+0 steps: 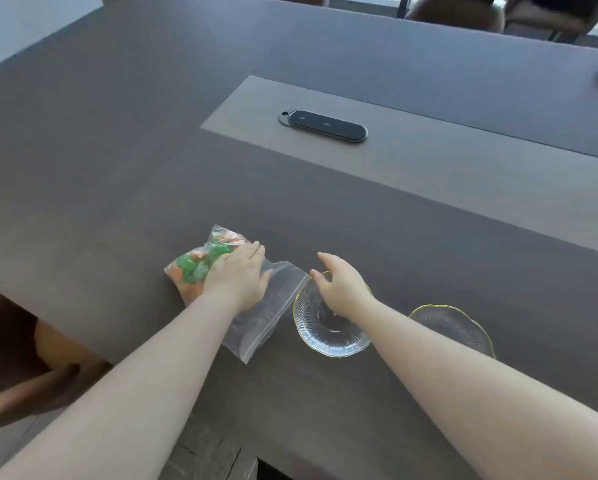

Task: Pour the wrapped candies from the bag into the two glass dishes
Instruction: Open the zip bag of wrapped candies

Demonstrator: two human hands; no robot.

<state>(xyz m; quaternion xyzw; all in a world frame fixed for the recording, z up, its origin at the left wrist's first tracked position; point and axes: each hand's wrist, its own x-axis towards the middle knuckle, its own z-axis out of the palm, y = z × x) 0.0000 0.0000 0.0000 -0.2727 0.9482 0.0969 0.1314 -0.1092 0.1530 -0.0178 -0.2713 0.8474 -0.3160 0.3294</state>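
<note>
Left hand lies flat, fingers spread, on the limp, slippery bag; right hand hovers apart. Pinch the empty end under the palm.

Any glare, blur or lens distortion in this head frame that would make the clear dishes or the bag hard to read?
Head view: soft and slightly blurred overall; wide-angle lens bends the dark wooden table edges; window light washes out its far side. The two gold-rimmed clear glass dishes show mainly by rims and ribbing. The clear zip-top plastic bag shows pale sheen, green and orange candies bunched at one end.
</note>
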